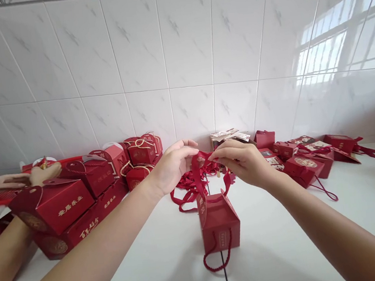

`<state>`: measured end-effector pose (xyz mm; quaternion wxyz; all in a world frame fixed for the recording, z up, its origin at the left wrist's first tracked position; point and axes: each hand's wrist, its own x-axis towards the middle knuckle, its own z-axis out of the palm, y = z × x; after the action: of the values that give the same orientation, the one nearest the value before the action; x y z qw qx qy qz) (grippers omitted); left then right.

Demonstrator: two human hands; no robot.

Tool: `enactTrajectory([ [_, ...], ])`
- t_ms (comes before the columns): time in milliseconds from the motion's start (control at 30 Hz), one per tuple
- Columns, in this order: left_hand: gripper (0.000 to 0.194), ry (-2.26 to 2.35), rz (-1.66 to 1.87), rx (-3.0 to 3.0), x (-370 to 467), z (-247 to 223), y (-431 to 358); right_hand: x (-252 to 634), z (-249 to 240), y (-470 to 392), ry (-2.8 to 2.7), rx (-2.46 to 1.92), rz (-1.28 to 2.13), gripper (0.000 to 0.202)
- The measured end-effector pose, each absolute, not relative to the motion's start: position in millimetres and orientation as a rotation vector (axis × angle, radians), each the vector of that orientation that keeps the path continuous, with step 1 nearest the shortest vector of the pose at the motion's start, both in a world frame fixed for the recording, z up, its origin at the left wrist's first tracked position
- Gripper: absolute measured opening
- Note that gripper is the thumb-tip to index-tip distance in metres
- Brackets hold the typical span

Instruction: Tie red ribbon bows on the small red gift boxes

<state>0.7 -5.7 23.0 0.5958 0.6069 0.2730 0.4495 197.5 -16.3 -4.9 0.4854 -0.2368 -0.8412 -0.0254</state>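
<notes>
A small red gift box stands on the white table in front of me, with a red cord handle hanging down its near side. From its top rises a red ribbon, looped up on both sides. My left hand pinches the ribbon above the box, fingertips partly hidden behind it. Closed on the ribbon from the other side is my right hand, thumb and index finger pressed together. The two hands are close together, both above the box top.
Stacked red gift boxes fill the left side, where another person's hands work. Loose red ribbons lie behind my box. More small red boxes and a box of cards sit to the right, before the tiled wall.
</notes>
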Motion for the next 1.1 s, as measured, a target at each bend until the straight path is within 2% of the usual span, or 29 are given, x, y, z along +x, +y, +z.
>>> enactTrajectory([
  [133,0.024,0.594,1.020,1.434,2.6,20.9,-8.9,198.0,-7.5,-16.3,-2.026,-0.555,-0.232,0.023],
  [233,0.031,0.661,1.111,1.599,5.9,15.7,-12.9,193.0,-11.4,-19.0,-1.967,-0.582,-0.109,0.020],
  [333,0.040,0.860,1.369,1.964,8.0,11.5,-17.6,191.2,-16.7,-23.1,-1.767,-0.705,0.095,0.018],
  [467,0.028,1.159,1.604,2.398,-8.4,6.0,-22.3,219.4,-30.3,-32.8,-1.460,-1.132,0.114,0.025],
  [533,0.026,1.347,1.443,2.517,-30.1,-4.1,-23.3,249.5,-44.1,-39.1,-1.483,-1.374,0.003,0.024],
  [600,0.035,1.531,1.108,2.530,-58.1,-23.1,-22.9,283.2,-63.1,-44.2,-1.525,-1.693,-0.063,0.018],
  [667,0.040,1.696,0.752,2.487,-85.5,-48.7,-20.6,311.5,-84.4,-45.8,-1.525,-2.065,0.029,0.014],
  [733,0.036,1.731,0.521,2.450,-103.6,-74.3,-16.7,327.3,-102.9,-43.2,-1.593,-2.230,0.232,0.015],
  [833,0.024,1.575,0.528,2.518,-102.8,-97.8,-11.9,323.5,-117.7,-34.5,-1.688,-2.193,0.306,0.017],
  [933,0.011,1.447,0.811,2.487,-75.2,-99.5,-11.3,295.4,-117.7,-28.6,-1.758,-1.985,0.268,0.037],
  [1100,0.019,1.254,0.917,2.119,-27.9,-95.4,-13.5,236.2,-108.3,-35.0,-2.039,-1.341,0.479,0.053],
])
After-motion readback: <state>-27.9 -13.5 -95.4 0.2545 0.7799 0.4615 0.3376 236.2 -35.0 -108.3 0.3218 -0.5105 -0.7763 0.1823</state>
